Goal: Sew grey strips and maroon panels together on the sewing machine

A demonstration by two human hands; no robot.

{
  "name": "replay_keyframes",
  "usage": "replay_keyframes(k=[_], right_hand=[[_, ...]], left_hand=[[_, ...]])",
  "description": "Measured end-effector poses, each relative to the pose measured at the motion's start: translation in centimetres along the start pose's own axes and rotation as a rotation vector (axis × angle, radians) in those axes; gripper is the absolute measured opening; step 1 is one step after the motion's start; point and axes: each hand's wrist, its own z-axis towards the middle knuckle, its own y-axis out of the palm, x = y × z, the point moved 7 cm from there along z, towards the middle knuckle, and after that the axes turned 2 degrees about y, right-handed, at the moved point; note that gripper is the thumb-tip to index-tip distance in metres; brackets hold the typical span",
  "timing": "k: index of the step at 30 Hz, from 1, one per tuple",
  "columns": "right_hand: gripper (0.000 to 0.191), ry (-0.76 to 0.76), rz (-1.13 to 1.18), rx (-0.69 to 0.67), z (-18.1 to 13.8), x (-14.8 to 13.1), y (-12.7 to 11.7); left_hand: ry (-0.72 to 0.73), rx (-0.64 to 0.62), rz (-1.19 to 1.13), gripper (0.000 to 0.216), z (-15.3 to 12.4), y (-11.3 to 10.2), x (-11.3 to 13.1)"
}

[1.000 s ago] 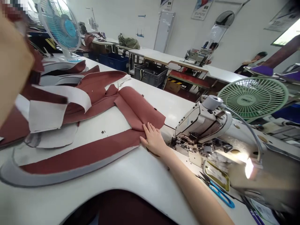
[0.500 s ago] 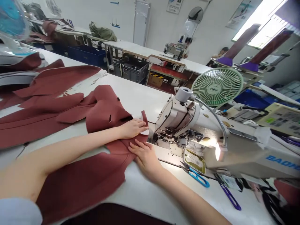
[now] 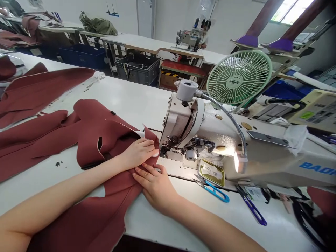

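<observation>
A worker's left hand [image 3: 140,153] clamped the edge of a maroon fabric piece [image 3: 94,122] just beside the head of an industrial sewing machine [image 3: 222,128], while the right hand [image 3: 157,189] lay palm-down on it, fingers slightly apart. The piece sprawled across a white worktable [image 3: 126,94]. Blue-handled thread snips [image 3: 215,192] rested beside a small gold-coloured tray [image 3: 219,180].

Maroon fabric piece [image 3: 91,120] is on the flat white table [image 3: 139,92], left of the bulky white metal sewing machine [image 3: 265,150]. Blue-handled metal scissors [image 3: 208,188] sit in front of that, round green plastic fan [image 3: 234,82] behind.
</observation>
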Motion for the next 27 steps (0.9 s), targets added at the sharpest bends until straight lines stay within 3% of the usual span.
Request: replay_keyframes(k=[8,13,21,27], right_hand=[[0.041,-0.029,-0.032,0.026,-0.1,0.0,0.0],[0.041,-0.031,-0.027,0.018,-0.1,-0.2,-0.2],[0.041,-0.032,-0.061,0.035,-0.1,-0.1,-0.2],[0.041,-0.047,-0.105,0.045,-0.2,-0.3,-0.3]], left_hand=[[-0.046,-0.043,-0.254,0.020,-0.9,0.1,-1.0],[-0.024,0.040,-0.141,0.020,-0.8,-0.4,-0.4],[-0.096,0.040,-0.036,0.020,-0.7,-0.4,-0.2],[-0.074,0.039,-0.037,0.020,-0.5,-0.3,0.0]])
